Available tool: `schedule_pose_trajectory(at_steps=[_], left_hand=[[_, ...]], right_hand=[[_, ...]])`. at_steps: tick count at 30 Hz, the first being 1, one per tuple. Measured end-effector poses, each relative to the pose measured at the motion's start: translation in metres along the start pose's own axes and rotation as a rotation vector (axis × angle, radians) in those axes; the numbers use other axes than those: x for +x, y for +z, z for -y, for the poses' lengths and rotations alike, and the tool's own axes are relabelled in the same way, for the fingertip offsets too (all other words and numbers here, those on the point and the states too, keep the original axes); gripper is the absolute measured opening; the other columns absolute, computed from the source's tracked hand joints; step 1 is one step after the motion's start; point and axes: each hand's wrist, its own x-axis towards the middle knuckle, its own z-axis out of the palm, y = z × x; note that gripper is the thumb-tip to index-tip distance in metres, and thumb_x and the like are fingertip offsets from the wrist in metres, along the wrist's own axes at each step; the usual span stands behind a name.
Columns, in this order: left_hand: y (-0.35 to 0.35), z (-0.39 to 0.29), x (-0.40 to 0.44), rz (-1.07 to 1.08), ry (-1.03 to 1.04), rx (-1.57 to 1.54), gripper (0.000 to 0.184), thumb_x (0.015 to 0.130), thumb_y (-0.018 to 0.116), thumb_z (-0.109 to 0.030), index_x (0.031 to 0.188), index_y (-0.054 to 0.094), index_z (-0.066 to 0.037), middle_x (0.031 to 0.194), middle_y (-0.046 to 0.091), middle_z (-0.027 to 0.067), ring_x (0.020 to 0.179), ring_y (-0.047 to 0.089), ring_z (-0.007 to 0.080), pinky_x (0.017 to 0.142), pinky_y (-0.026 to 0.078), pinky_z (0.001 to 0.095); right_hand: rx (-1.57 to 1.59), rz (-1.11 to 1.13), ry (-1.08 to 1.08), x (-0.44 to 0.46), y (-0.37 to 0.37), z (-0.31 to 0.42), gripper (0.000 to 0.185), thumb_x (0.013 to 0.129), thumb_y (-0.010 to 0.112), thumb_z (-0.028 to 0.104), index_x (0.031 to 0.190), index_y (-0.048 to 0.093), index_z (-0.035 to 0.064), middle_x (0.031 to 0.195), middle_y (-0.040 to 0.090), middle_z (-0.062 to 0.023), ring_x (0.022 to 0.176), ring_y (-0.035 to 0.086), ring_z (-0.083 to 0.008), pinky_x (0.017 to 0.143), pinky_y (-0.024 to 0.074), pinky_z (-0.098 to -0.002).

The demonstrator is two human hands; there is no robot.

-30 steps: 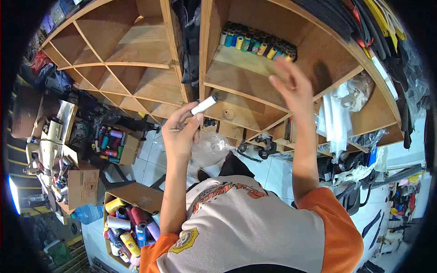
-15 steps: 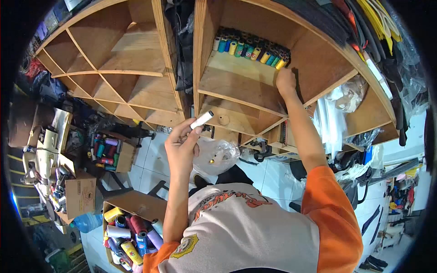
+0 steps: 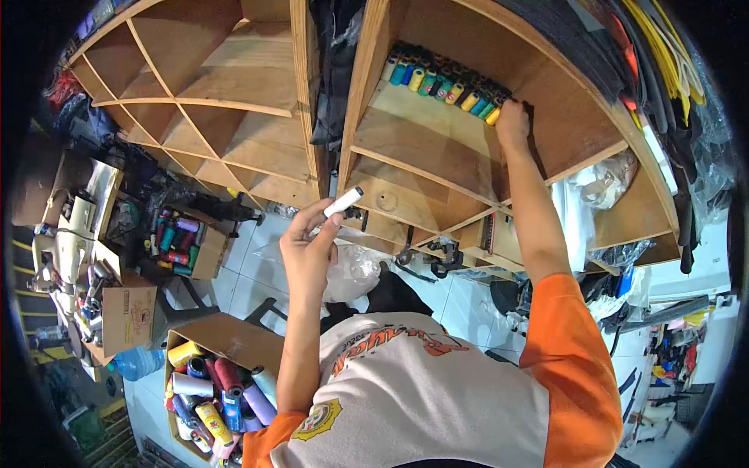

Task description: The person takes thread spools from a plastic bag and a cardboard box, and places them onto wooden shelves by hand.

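Note:
My left hand [image 3: 310,242] pinches a white thread spool [image 3: 343,203] between thumb and fingers, holding it tilted in front of the shelf. High in the right-hand compartment, my right hand [image 3: 512,125] is curled at the right end of a block of thread spools [image 3: 445,90]. Right beside it is a yellow thread spool [image 3: 492,116] at the end of the front row. The fingertips of that hand are hidden, so any object in them cannot be made out. White, blue, yellow and green spools stand side by side along the front row.
The wooden shelf [image 3: 421,168] has dividers and several compartments. A cardboard box of large thread cones [image 3: 234,331] stands at lower left, with another box of cones [image 3: 204,253] beyond it. Clear plastic bags [image 3: 353,273] lie on the tiled floor. Dark fabrics [image 3: 577,47] hang at upper right.
The view has shifted, so the shelf sits further right. My right hand stays at the right end of the spools, now more beside the yellow one. My left hand still holds the white spool.

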Motion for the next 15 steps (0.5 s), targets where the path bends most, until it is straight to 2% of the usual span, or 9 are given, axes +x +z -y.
schedule_pose_trajectory(at_steps=[6,9,10,13,14,15], left_hand=[[0.0,-0.001,0.0,-0.016,0.008,0.005,0.026,0.083,0.067,-0.006,0.107,0.062,0.002,0.082,0.067,0.0084,0.045,0.044,0.0031,0.037,0.031,0.0191],[-0.001,0.0,0.002,-0.009,-0.007,0.012,0.027,0.083,0.067,-0.007,0.108,0.062,0.002,0.081,0.065,0.0075,0.045,0.044,0.0036,0.037,0.032,0.0195],[-0.001,0.0,0.002,-0.009,-0.013,0.007,0.027,0.083,0.067,-0.007,0.109,0.062,0.001,0.081,0.066,0.0078,0.045,0.044,0.0038,0.037,0.032,0.0195],[-0.002,0.001,0.001,-0.002,-0.028,0.001,0.028,0.083,0.067,-0.007,0.109,0.062,0.001,0.082,0.066,0.0088,0.043,0.045,0.0044,0.036,0.032,0.0193],[-0.002,0.001,0.001,0.004,-0.025,0.001,0.027,0.083,0.067,-0.007,0.108,0.062,0.001,0.083,0.067,0.0092,0.043,0.045,0.0047,0.036,0.032,0.0193],[-0.001,0.002,0.0,0.011,-0.026,0.0,0.027,0.083,0.067,-0.007,0.108,0.062,0.001,0.083,0.067,0.0097,0.043,0.045,0.0049,0.036,0.032,0.0193]], right_hand=[[0.09,-0.063,-0.027,0.016,0.016,-0.015,0.021,0.087,0.049,0.01,0.094,0.064,-0.0023,0.096,0.064,-0.0244,0.092,0.064,-0.0372,0.075,0.0547,-0.0415],[0.185,-0.085,0.03,0.026,0.02,-0.018,0.021,0.087,0.049,0.01,0.093,0.064,-0.0027,0.096,0.063,-0.0265,0.093,0.063,-0.0386,0.076,0.0539,-0.0424],[0.134,-0.096,0.03,0.032,0.02,-0.019,0.021,0.085,0.052,0.011,0.093,0.065,-0.0034,0.097,0.063,-0.0264,0.094,0.063,-0.037,0.077,0.0533,-0.0428],[0.079,0.048,0.079,0.043,-0.007,-0.018,0.019,0.084,0.055,0.011,0.092,0.066,-0.0032,0.098,0.064,-0.0244,0.094,0.064,-0.034,0.078,0.0532,-0.0421],[0.123,0.032,0.141,0.041,-0.02,-0.013,0.017,0.084,0.057,0.009,0.09,0.066,-0.0033,0.097,0.066,-0.0215,0.094,0.064,-0.0334,0.075,0.0535,-0.0397],[0.196,0.159,0.094,0.039,-0.027,-0.012,0.018,0.084,0.058,0.011,0.091,0.066,-0.0028,0.097,0.066,-0.0201,0.092,0.065,-0.0315,0.073,0.0536,-0.0377]])
